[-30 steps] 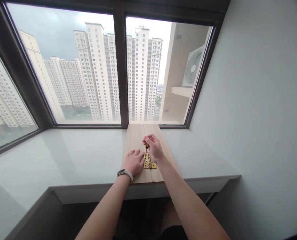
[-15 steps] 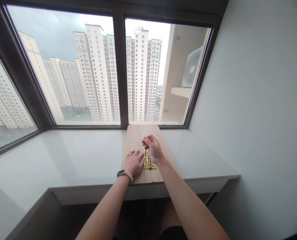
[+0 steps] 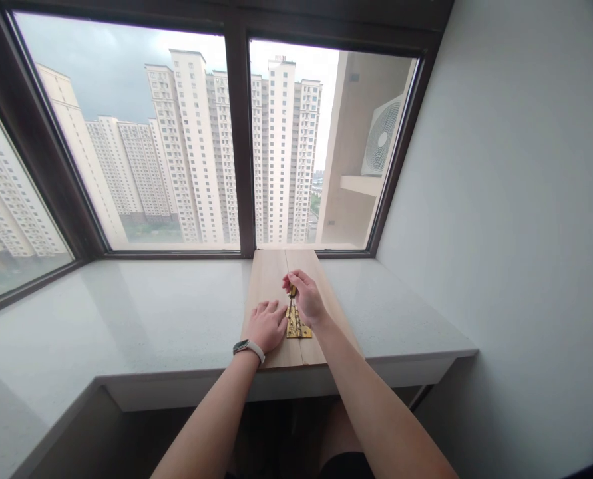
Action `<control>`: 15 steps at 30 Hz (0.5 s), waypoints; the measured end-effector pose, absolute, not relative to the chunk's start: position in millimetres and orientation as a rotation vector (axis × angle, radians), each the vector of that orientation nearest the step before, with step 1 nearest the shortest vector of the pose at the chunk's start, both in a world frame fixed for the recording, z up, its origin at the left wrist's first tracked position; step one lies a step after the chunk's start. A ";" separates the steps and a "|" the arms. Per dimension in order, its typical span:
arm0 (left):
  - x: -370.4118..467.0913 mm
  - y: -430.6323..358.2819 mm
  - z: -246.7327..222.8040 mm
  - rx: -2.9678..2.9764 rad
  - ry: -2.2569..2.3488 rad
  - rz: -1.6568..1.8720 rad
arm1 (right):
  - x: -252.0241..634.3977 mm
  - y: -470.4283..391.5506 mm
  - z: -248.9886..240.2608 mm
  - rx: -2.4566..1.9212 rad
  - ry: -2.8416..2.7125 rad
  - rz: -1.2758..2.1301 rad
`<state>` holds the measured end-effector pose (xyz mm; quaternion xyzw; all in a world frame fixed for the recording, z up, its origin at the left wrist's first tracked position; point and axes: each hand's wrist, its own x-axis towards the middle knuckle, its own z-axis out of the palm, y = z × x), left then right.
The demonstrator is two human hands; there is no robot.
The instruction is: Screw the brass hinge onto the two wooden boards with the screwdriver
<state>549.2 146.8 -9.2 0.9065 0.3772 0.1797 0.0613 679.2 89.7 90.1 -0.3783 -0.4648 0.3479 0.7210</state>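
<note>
Two light wooden boards [image 3: 269,276] lie side by side on the white counter, a thin seam between them. Across that seam, toward the near end, sits a gold-coloured hinge [image 3: 299,327]. My right hand [image 3: 306,296] is closed on the handle of a small screwdriver [image 3: 293,291], its shaft pointing down at the upper part of the hinge's left leaf. Whether the tip sits in a screw is too small to tell. Flat on the left board rests my left hand [image 3: 267,324], fingers spread, with fingertips close to the hinge's left edge. A watch is on the left wrist.
The white counter [image 3: 176,313] stretches to both sides, its front edge just below the boards. Dark-framed windows [image 3: 246,146] rise at the boards' far end. A plain wall [image 3: 500,186] stands on the right.
My right hand's fingers have shifted slightly around the screwdriver handle. My left hand and the hinge keep their places on the boards.
</note>
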 end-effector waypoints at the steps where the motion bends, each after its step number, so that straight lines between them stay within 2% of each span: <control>1: 549.4 146.9 -9.4 2.744 1.140 0.544 | 679.6 89.3 90.2 -0.827 -1.020 0.775; 15: 549.2 148.5 -11.9 2.748 1.131 0.562 | 682.3 91.2 88.7 -0.817 -0.933 0.782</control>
